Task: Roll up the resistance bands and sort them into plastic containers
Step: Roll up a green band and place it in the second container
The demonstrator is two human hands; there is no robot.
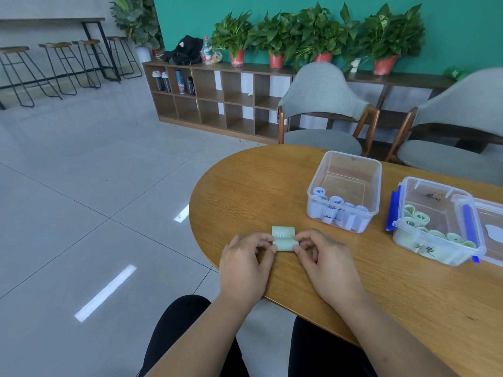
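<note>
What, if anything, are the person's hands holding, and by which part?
A pale green rolled resistance band, pinched at its two ends: left hand on the left end, right hand on the right.

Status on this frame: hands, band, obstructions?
Left hand, right hand pinching pale green rolled resistance band on wooden table. Clear plastic container of green rolls open, right. Path unobstructed.

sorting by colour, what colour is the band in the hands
Pale green band with white "30" print; the head view shows it.
</note>
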